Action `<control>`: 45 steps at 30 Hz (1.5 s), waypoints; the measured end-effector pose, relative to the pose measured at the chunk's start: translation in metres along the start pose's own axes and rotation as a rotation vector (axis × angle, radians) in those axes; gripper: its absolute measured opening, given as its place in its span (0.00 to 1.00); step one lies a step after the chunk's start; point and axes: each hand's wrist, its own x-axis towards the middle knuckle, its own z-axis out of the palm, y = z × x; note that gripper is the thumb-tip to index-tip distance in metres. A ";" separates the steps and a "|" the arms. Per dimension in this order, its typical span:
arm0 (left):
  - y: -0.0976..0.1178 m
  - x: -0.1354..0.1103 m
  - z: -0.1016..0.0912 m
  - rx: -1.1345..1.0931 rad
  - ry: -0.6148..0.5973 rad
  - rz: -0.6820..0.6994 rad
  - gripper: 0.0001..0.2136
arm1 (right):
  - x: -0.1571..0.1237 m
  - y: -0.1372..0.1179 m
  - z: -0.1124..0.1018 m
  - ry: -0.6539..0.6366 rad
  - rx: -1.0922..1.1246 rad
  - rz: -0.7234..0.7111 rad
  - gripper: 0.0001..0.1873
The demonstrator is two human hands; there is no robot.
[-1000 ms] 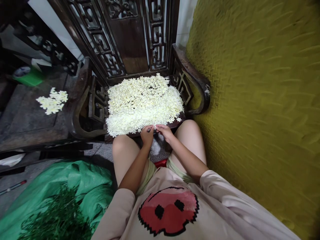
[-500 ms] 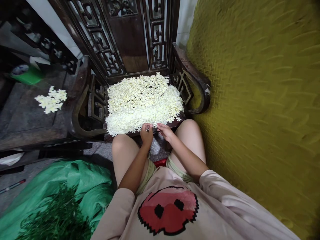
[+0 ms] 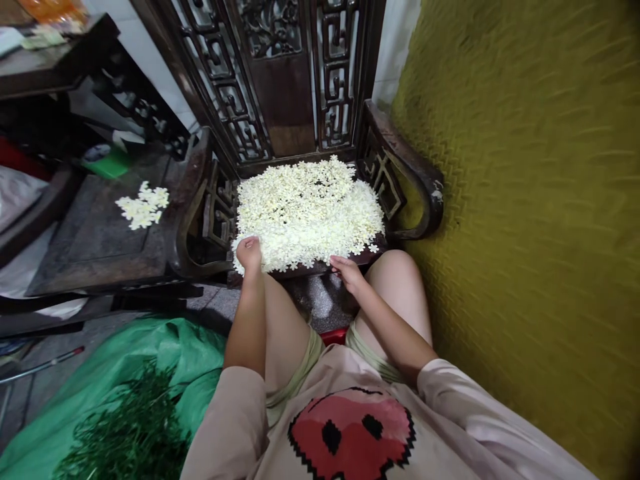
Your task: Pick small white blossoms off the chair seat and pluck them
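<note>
A thick layer of small white flowers (image 3: 300, 213) covers the seat of a dark carved wooden chair (image 3: 293, 97) in front of me. My left hand (image 3: 249, 254) is closed over the front left corner of the flowers, its fingertips mostly turned from view. Any small thing in it is too hidden to name. At the front edge of the seat, my right hand (image 3: 347, 271) has its thumb and fingers pressed together beside the nearest blossoms. Whether a flower is between those fingertips cannot be made out.
On the chair seat to the left lie a small heap of white flowers (image 3: 143, 206) and a green container (image 3: 109, 162). Green cloth (image 3: 150, 340) with leafy stems (image 3: 130, 427) is at lower left. A yellow textured surface (image 3: 525, 200) rises on the right.
My hands were close together at the front edge; now the left has moved away to the left corner of the flowers. The view has shifted, showing more of the left side.
</note>
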 end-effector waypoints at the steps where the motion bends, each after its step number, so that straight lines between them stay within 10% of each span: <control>1: -0.002 0.004 -0.002 0.031 0.021 -0.006 0.05 | 0.000 0.000 0.000 0.003 0.003 0.003 0.18; 6: 0.000 -0.027 0.005 0.088 0.087 0.136 0.09 | 0.001 -0.001 0.001 0.007 -0.007 0.013 0.17; 16: 0.000 -0.144 0.034 -0.036 -0.636 0.296 0.10 | -0.002 -0.002 0.000 -0.044 -0.034 0.008 0.15; 24: -0.004 -0.142 0.037 -0.091 -0.732 0.180 0.10 | -0.001 -0.002 0.000 -0.099 0.009 0.034 0.13; 45: 0.002 -0.147 0.036 0.011 -0.615 0.406 0.05 | -0.004 -0.003 0.004 -0.163 0.049 0.050 0.14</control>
